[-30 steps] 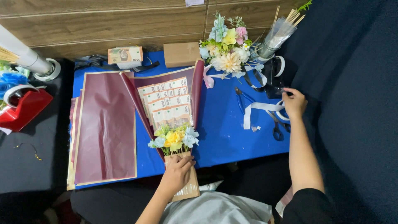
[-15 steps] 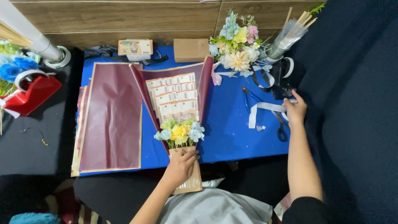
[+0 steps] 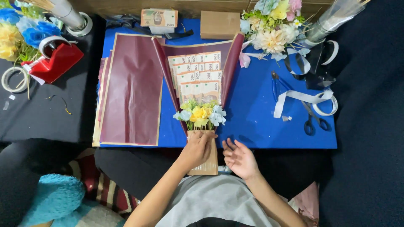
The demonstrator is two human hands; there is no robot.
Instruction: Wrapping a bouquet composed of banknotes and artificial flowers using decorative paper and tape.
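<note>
the right hand (image 3: 240,158) came back from the ribbon (image 3: 294,97) at 2 o'clock (fingers spread, holding nothing) beside the bouquet (image 3: 201,110); the left hand (image 3: 197,148) still squeezes its handle.

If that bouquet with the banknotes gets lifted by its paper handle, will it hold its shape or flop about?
The bouquet is probably top-heavy: the fanned banknotes and small flowers sit well above the brown handle the left hand grips. Its thin maroon wrap likely bends easily. It looks light, being mostly paper.
</note>
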